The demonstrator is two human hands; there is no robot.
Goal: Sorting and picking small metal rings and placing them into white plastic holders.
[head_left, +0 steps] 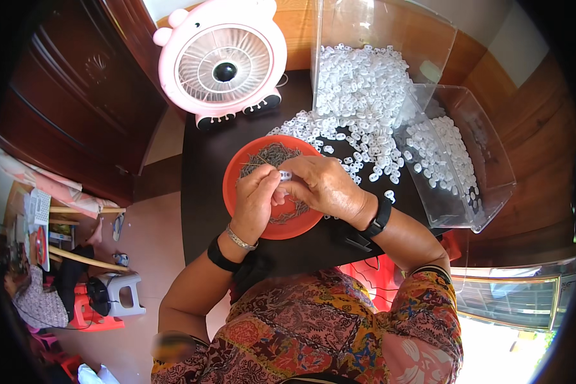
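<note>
Left hand: The left hand (255, 198) was curled over the near part of the orange bowl (232, 185), fingertips pinched on a thin metal pin (263, 158) that pointed toward the other hand. It wore a silver bracelet and a black band at the wrist.
Right hand: The right hand (323, 185) was closed, thumb and forefinger gripping a small white plastic piece (285, 174) and holding it level with the pin's tip, seemingly so the two could be brought together.
Where the two met: Both hands touched at the fingertips above the bowl, so anything dropped would likely have landed in it.
Bowl: It sat on the dark table (201, 160) directly in front of the person and held a tangle of grey pins (272, 153), close under the left hand for easy picking.
Loose pieces: A heap of white plastic pieces (358, 137) had spilled onto the table just beyond the right hand.
Boxes: A tall clear box (339, 38) lay tipped toward the person with its open mouth feeding that heap; a second clear box (486, 166) at the right held more white pieces, apart from the heap.
Fan: A pink desk fan (224, 61) stood at the far left corner of the table, facing the person.
Beyond: A small grey stool (123, 291) stood on the floor to the left.
</note>
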